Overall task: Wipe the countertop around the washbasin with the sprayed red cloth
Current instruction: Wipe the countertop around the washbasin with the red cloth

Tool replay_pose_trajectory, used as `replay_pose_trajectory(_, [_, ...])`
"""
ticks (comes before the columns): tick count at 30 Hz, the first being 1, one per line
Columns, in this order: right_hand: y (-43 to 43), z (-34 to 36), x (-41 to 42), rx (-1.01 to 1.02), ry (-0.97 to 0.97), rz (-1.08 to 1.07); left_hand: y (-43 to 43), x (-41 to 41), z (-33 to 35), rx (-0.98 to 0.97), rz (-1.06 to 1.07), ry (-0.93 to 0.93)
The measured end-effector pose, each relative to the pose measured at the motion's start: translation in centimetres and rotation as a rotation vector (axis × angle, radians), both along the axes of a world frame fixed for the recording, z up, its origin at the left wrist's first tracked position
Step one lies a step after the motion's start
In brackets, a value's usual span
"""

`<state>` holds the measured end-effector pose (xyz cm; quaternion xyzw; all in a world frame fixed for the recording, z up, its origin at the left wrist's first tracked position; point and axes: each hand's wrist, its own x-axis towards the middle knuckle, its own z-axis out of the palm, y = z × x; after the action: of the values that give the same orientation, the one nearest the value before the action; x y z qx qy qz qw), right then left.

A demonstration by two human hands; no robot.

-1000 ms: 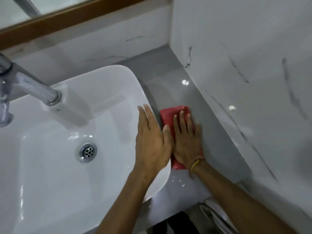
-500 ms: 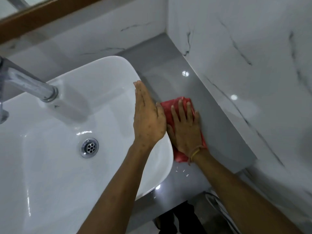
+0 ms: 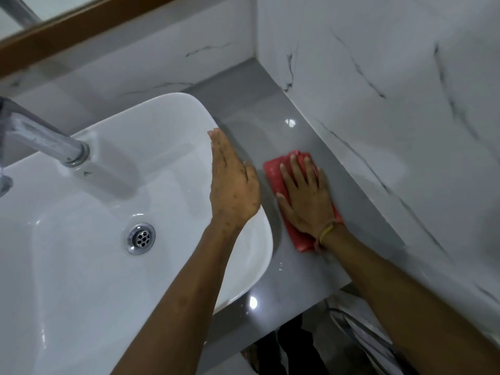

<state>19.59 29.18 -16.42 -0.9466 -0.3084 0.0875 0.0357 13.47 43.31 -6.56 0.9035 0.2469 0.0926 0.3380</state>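
Now hands [image 3: 234,182] apart, red cloth [image 3: 281,182] nearer wall [image 3: 392,109]

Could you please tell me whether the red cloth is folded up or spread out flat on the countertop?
Folded: the red cloth is a compact, thick pad under the flat right hand on the grey countertop.
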Motion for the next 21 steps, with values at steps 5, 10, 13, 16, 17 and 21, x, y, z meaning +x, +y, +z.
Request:
replay_pose_trajectory(5, [1.6, -0.2, -0.5, 0.021, 0.006, 0.117, 0.5, 0.4, 0.0, 0.008, 0.013, -0.009])
replay_pose_trajectory(10, [-1.5, -0.3, -9.1, 0.075, 0.043, 0.083, 0.5, 0.0, -0.1, 0.001, 0.005, -0.019])
replay_pose_trajectory(13, [-3.9, -0.6, -14.9, 0.067, 0.072, 0.055, 0.6, 0.2, -0.1, -0.009, 0.019, -0.027])
replay_pose_trajectory(16, [-6.6, -1.1, -17.7, 0.085, 0.1, 0.042, 0.3, 0.2, -0.3, -0.025, 0.02, -0.028])
replay_pose_trajectory(17, [-7.3, -1.1, -17.6, 0.084, 0.091, 0.048, 0.3, 0.2, -0.3, -0.028, 0.02, -0.028])
replay_pose_trajectory(21, [-8.1, -0.6, -14.0, 0.035, 0.046, 0.04, 0.0, 0.2, -0.2, -0.029, 0.003, -0.044])
